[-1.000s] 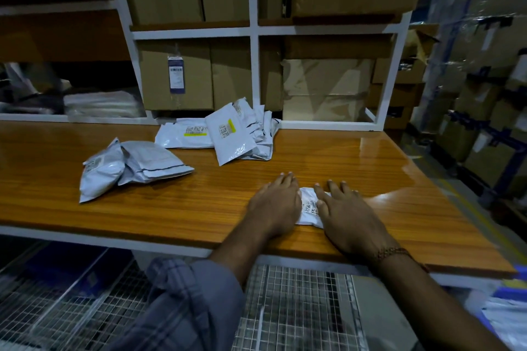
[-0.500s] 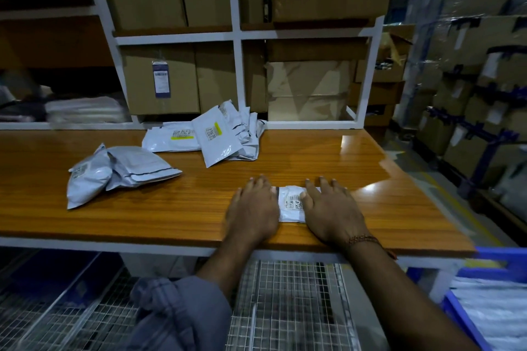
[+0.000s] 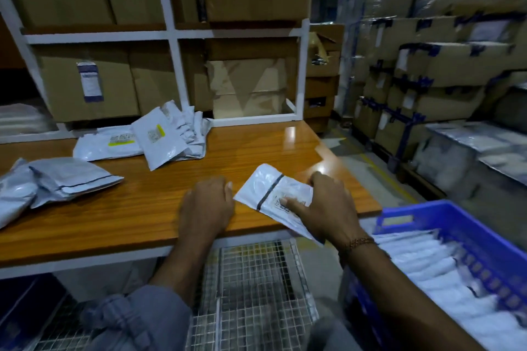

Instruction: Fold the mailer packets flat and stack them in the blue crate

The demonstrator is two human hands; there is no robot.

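Note:
My right hand (image 3: 325, 205) grips a folded white mailer packet (image 3: 268, 188) with a dark stripe and a printed label, lifted and tilted over the front right corner of the wooden table (image 3: 137, 208). The thumb lies on the label, the fingers curl behind the packet. My left hand (image 3: 206, 204) rests on the table just left of the packet, fingers loosely bent, holding nothing. The blue crate (image 3: 456, 222) sits low at the right, with several folded white packets (image 3: 445, 273) stacked inside. Several unfolded packets (image 3: 168, 137) lie at the table's back, and two grey ones (image 3: 57, 179) at the left.
A white shelf frame (image 3: 174, 34) filled with cardboard boxes stands behind the table. Stacked wrapped cartons (image 3: 427, 65) fill the right side across an aisle. A wire mesh rack (image 3: 256, 293) sits under the table edge, in front of me.
The packet was pressed flat on the table under both hands. Now my right hand has picked it up and tilted it rightward; my left hand has let go. The view has turned right.

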